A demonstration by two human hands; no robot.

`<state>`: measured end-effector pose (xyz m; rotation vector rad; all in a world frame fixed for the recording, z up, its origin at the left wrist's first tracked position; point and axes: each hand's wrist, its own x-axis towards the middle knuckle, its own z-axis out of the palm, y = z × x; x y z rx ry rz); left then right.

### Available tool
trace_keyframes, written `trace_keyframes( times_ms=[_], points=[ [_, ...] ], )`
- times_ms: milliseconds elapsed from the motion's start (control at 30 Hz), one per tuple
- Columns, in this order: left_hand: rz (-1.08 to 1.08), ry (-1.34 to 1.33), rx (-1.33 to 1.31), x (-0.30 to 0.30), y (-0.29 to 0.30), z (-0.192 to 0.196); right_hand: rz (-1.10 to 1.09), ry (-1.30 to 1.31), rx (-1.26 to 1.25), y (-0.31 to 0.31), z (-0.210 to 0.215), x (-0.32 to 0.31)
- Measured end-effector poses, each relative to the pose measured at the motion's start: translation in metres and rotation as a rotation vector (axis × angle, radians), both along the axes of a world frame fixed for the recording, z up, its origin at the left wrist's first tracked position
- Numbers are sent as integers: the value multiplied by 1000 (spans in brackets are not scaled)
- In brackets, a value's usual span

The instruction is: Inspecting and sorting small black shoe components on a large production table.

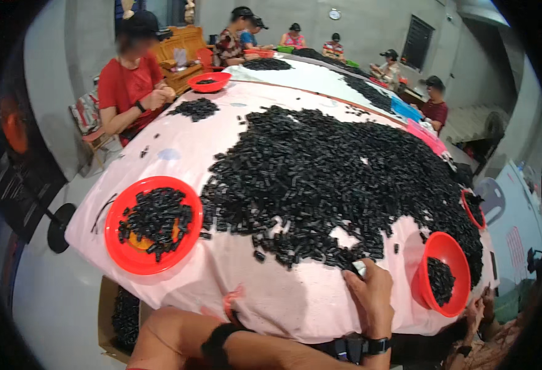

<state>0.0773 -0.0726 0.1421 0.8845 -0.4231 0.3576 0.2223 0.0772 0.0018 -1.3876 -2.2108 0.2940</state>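
Near the table's front edge, my right hand (373, 293) is closed, thumb and fingers together. A small whitish thing (360, 267) shows at its fingertips, too small to name. The fingertips meet the edge of a big pile of short black pieces (320, 172), spread over the pink tablecloth (271, 296). My left forearm (252, 348), with a black band, runs along the lower edge; its hand is out of sight. A red bowl (447, 246) with black pieces stands tilted to the right of my right hand. Farther left sits a red basin (117, 246) heaped with similar pieces.
A cardboard box (107, 314) of black pieces stands on the floor at the left. Another person's hands (477, 311) are at the lower right table edge. A person in red (120, 92) sits far left by a red bowl (209, 88). Several people work farther back.
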Motion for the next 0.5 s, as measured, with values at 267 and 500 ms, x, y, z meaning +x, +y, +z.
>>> trace_keyframes(
  times_ms=[267, 500],
  points=[
    [-55, -64, -38, -25, 2, -18, -49, -130, -118, -5, 12, -17],
    [1419, -70, -411, -36, -17, 20, -56, -54, -108, 3, 6, -5]
  ],
)
